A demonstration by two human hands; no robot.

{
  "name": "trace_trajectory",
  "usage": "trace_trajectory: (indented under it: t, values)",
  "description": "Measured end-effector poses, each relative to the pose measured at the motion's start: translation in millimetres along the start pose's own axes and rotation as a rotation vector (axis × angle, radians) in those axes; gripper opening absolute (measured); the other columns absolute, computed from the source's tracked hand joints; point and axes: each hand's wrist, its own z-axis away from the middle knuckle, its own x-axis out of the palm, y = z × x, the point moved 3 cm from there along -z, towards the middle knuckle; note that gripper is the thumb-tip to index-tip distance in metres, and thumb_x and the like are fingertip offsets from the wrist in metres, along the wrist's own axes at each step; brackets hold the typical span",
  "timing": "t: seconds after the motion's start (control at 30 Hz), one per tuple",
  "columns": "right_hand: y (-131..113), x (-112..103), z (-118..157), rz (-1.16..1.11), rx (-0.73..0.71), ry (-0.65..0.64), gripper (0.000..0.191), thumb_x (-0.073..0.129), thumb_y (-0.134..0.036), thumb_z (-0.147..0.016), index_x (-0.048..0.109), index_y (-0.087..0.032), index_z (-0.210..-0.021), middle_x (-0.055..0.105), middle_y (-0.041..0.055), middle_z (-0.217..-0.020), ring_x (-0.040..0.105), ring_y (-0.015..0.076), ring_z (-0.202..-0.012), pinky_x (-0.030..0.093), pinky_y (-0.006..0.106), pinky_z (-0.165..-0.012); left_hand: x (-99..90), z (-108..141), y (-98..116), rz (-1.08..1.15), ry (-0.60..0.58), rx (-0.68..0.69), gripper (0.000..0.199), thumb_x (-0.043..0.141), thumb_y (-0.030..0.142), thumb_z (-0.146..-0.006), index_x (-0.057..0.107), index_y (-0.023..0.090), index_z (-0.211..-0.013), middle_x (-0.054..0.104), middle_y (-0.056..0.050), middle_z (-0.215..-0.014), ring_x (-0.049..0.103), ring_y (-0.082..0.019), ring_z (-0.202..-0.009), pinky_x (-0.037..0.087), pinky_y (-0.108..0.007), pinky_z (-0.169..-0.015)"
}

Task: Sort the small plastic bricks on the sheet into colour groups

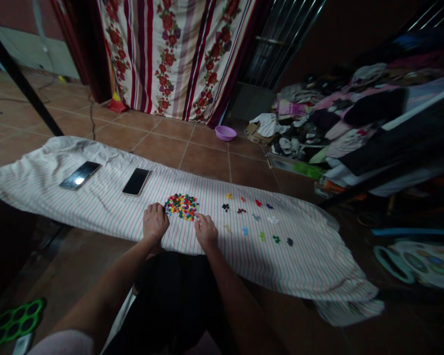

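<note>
A heap of small multicoloured pieces (183,206), too small to name exactly, lies on a striped cloth (192,183). My left hand (155,222) rests at the heap's left edge, its fingers curled down; what they hold, if anything, is hidden. At the lower right edge of the heap, my right hand (206,231) has thumb and forefinger pinched together, with a tiny pale piece seeming to show at the tips. To its right, little single-colour groups sit in rows, among them black pieces (225,207), red pieces (258,202), white pieces (273,220) and dark green pieces (276,239).
Two phones, a dark phone (136,182) and a shiny phone (80,175), lie left on the cloth. Beyond the cloth, a purple basin (225,132) stands on the tiled floor before a flowered curtain (166,59). Clothes (318,113) are heaped at the right.
</note>
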Motion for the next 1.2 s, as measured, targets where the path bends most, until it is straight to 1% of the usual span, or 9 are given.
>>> trace_trajectory:
  t: [0.1, 0.2, 0.3, 0.4, 0.53, 0.67, 0.9, 1.07, 1.2]
  values:
    - [-1.0, 0.1, -1.3, 0.003, 0.032, -0.003, 0.017, 0.049, -0.019, -0.087, 0.064, -0.022, -0.096, 0.063, 0.0035, -0.087, 0.058, 0.0154, -0.080, 0.040, 0.024, -0.070, -0.2, -0.3, 0.2, -0.009, -0.004, -0.002, 0.016, 0.044, 0.020, -0.082, 0.055, 0.016, -0.093, 0.058, -0.012, -0.096, 0.050, -0.028, -0.095, 0.036, -0.040, -0.079]
    - [0.2, -0.1, -0.6, -0.068, 0.040, 0.019, 0.013, 0.050, -0.020, -0.086, 0.062, -0.020, -0.091, 0.063, 0.0029, -0.085, 0.059, 0.0147, -0.077, 0.041, 0.024, -0.071, -0.7, -0.7, 0.4, -0.009, -0.007, 0.001, 0.016, 0.044, 0.020, -0.082, 0.055, 0.015, -0.093, 0.058, -0.012, -0.097, 0.050, -0.028, -0.096, 0.036, -0.039, -0.079]
    - [4.1, 0.5, 1.6, -0.159, 0.058, 0.065, 0.013, 0.048, -0.022, -0.085, 0.060, -0.019, -0.089, 0.064, 0.0026, -0.083, 0.059, 0.0139, -0.071, 0.042, 0.024, -0.070, -1.4, -1.0, 0.2, 0.002, -0.010, 0.000, 0.017, 0.045, 0.021, -0.082, 0.055, 0.015, -0.094, 0.058, -0.012, -0.097, 0.049, -0.028, -0.096, 0.036, -0.040, -0.079]
    - [10.3, 2.3, 4.2, -0.224, 0.112, 0.120, 0.013, 0.047, -0.024, -0.084, 0.059, -0.019, -0.086, 0.064, 0.0020, -0.076, 0.060, 0.0146, -0.069, 0.044, 0.024, -0.067, -1.7, -0.8, 0.0, 0.003, -0.011, 0.005, 0.018, 0.045, 0.022, -0.082, 0.055, 0.015, -0.095, 0.058, -0.012, -0.097, 0.049, -0.029, -0.096, 0.036, -0.040, -0.079]
    - [16.4, 5.5, 6.3, -0.247, 0.187, 0.155, 0.011, 0.048, -0.024, -0.079, 0.058, -0.020, -0.083, 0.063, 0.0014, -0.071, 0.061, 0.0157, -0.067, 0.045, 0.025, -0.064, -1.6, 0.2, -0.1, -0.006, -0.001, 0.011, 0.018, 0.044, 0.023, -0.083, 0.055, 0.015, -0.093, 0.059, -0.012, -0.096, 0.050, -0.028, -0.095, 0.036, -0.040, -0.078]
    - [16.5, 6.2, 6.3, -0.259, 0.200, 0.166, 0.010, 0.048, -0.023, -0.077, 0.057, -0.021, -0.081, 0.062, 0.0006, -0.068, 0.059, 0.0154, -0.065, 0.045, 0.025, -0.064, -0.9, 0.6, -0.3, -0.010, 0.015, 0.018, 0.017, 0.043, 0.023, -0.083, 0.055, 0.015, -0.092, 0.059, -0.013, -0.095, 0.050, -0.029, -0.094, 0.036, -0.040, -0.078]
    - [14.2, 6.7, 6.0, -0.287, 0.190, 0.162, 0.011, 0.046, -0.019, -0.076, 0.056, -0.020, -0.082, 0.062, 0.0017, -0.073, 0.059, 0.0149, -0.068, 0.045, 0.024, -0.065, 3.0, 0.1, -2.0, -0.004, 0.013, 0.016, 0.019, 0.042, 0.022, -0.082, 0.056, 0.015, -0.093, 0.059, -0.014, -0.095, 0.049, -0.029, -0.095, 0.036, -0.041, -0.078]
    - [9.2, 3.2, 5.5, -0.246, 0.153, 0.083, 0.014, 0.048, -0.018, -0.075, 0.057, -0.020, -0.085, 0.059, -0.0003, -0.070, 0.058, 0.0155, -0.070, 0.045, 0.025, -0.070, 4.5, -0.9, -2.5, -0.019, 0.002, 0.024, 0.020, 0.042, 0.023, -0.082, 0.056, 0.015, -0.094, 0.059, -0.014, -0.096, 0.049, -0.030, -0.095, 0.036, -0.041, -0.078]
    - [6.2, -2.3, 3.8, -0.261, 0.129, 0.070, 0.020, 0.047, -0.016, -0.076, 0.060, -0.019, -0.091, 0.061, 0.0021, -0.080, 0.058, 0.0159, -0.075, 0.046, 0.027, -0.075, 4.6, -1.9, -2.5, -0.029, -0.008, 0.036, 0.020, 0.042, 0.023, -0.083, 0.056, 0.014, -0.093, 0.058, -0.015, -0.095, 0.049, -0.030, -0.096, 0.036, -0.041, -0.078]
